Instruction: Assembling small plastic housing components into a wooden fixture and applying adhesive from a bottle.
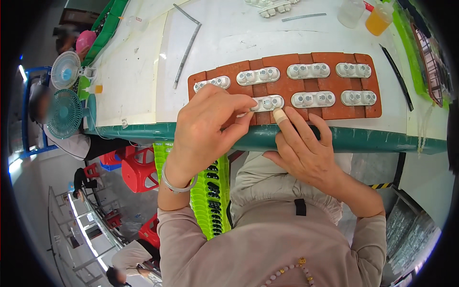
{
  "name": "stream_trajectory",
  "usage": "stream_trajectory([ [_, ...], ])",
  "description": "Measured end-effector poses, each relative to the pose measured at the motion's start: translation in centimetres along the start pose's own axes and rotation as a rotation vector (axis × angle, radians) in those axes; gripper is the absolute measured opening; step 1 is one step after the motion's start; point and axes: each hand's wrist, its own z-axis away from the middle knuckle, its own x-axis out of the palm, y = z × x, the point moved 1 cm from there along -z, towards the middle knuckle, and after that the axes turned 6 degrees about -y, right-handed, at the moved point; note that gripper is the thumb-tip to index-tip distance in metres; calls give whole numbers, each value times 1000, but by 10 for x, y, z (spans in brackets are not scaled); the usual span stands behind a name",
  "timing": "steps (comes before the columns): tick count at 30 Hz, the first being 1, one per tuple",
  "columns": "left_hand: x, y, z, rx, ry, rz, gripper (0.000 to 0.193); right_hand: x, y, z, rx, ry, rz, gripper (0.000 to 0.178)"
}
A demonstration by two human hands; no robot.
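Sensibly, the right hand's parted fingers steadied the white piece near the board's front edge; the left hand's grip was unclear.

The board is brick red, carrying silvery-white pieces dotted with round grey spots. The counter is white with a dark green edge. A cream bandage shows above a plain taupe shirt. The tray is lime green, the stool red, one fan white, another teal; the bottle is orange, and the floor tape is striped yellow and black.
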Motion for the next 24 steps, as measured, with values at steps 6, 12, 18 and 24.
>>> stream_trajectory([
  [6,-1,-11,1,181,65,-106,19,-1,0,0,29,-20,-31,30],
  [12,4,-22,11,38,90,135,18,-3,-10,-11,-65,46,-108,36],
  [18,6,-23,14,-51,149,216,20,5,-18,-16,-58,-37,-62,29],
  [24,6,-29,14,-16,125,228,21,8,-17,-11,-65,-72,-25,30],
])
